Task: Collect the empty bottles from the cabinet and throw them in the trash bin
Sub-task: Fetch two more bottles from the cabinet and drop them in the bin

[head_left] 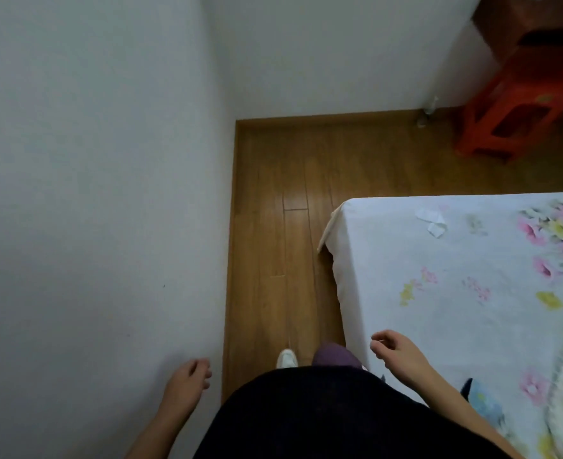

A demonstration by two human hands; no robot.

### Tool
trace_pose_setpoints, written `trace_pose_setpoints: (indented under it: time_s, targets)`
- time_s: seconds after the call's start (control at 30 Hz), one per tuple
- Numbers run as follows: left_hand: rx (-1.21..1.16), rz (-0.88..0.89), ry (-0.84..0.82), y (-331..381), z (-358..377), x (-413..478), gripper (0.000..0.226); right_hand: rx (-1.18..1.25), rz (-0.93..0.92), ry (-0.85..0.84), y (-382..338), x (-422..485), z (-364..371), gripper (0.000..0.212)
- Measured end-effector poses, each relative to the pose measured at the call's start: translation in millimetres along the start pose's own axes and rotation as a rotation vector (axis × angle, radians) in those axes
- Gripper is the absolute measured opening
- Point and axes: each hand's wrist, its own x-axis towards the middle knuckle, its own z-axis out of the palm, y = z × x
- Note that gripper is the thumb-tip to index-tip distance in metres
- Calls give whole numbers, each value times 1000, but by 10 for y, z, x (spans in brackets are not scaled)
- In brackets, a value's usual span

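Head view: left hand [189, 376] and right hand [394, 351] both loosely curled, holding nothing, walking btwn wall [91, 193] & bed [455, 293]. No bottles, cabinet or bin visible. Empties prob light, crushable; grip mid-body.

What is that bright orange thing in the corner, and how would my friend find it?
Start at the bed with the flowery sheet and look past its far edge, across the wooden floor. Near the white wall at the top right stands a plastic stool. It is the only bright orange-red thing in the room.
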Motion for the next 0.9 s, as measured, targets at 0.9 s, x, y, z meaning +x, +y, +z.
trace_pose_setpoints:
  time_s: [0.9]
  targets:
    - [-15,-107,30,4190,-129,2988,24,75,-159,-59,-3758,4059,-1923,18]
